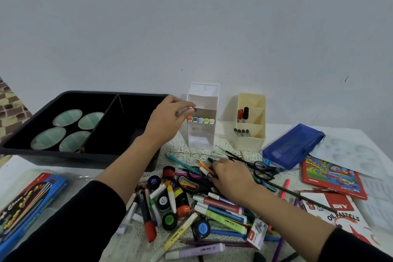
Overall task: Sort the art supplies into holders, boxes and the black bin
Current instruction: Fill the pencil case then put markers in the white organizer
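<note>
My left hand (168,120) pinches a small white-capped marker (190,110) at the middle tier of the white tiered holder (202,134), just above a row of several coloured marker caps (201,120). My right hand (230,176) rests palm down on the heap of markers, pens and paint pots (180,204), its fingers closed around a pen in the pile. The black bin (89,156), at the left, holds several round green-tinted palettes (68,117) in its left compartment. A cream holder (251,125) stands to the right with a red and a black marker in it.
Black scissors (263,169), a blue zip pouch (293,147), a red book (331,176), an oil pastels box (336,212) and a clear palette (350,155) lie at the right. A water-colour set (27,200) lies at the front left. A staples box (257,232) sits in the heap.
</note>
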Available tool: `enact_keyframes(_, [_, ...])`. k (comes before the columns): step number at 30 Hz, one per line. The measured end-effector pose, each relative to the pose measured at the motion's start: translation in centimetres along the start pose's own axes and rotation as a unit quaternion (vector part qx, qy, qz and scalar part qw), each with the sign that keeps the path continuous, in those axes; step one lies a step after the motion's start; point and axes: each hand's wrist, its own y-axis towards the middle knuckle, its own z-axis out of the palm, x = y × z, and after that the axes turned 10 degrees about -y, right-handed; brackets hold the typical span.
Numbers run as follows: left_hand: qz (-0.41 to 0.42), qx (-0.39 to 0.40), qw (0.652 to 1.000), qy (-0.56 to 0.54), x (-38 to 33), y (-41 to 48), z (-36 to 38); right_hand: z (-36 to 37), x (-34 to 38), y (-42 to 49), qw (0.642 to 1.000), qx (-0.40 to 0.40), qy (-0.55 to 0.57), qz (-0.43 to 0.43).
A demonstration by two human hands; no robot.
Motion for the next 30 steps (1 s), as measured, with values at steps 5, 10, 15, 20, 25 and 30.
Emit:
enact_keyframes(5, [0.029,-0.001,0.999,-0.031,0.4,-0.1,0.1,-0.5,0.2,-0.5,0.999,-0.008,-0.041,-0.008])
enact_keyframes(10, [0.061,-0.003,0.997,-0.043,0.3,-0.7,0.4,-0.4,-0.7,-0.4,0.998,-0.036,0.047,0.006])
enact_keyframes(15, [0.075,0.011,0.996,-0.056,0.2,-1.0,0.7,-1.1,-1.8,0.4,0.965,-0.082,0.246,0.029])
enact_keyframes(20, [0.065,0.041,0.995,-0.060,0.6,-1.2,0.5,-3.2,-2.2,1.3,0.923,-0.190,0.330,0.054])
enact_keyframes(25, [0.037,0.046,0.990,-0.128,-0.1,-1.5,0.2,-5.4,-2.0,2.8,0.903,-0.206,0.367,0.083])
enact_keyframes(30, [0.047,0.035,0.991,-0.117,-0.2,-1.0,0.2,-6.9,-1.1,4.4,0.871,-0.264,0.407,0.083])
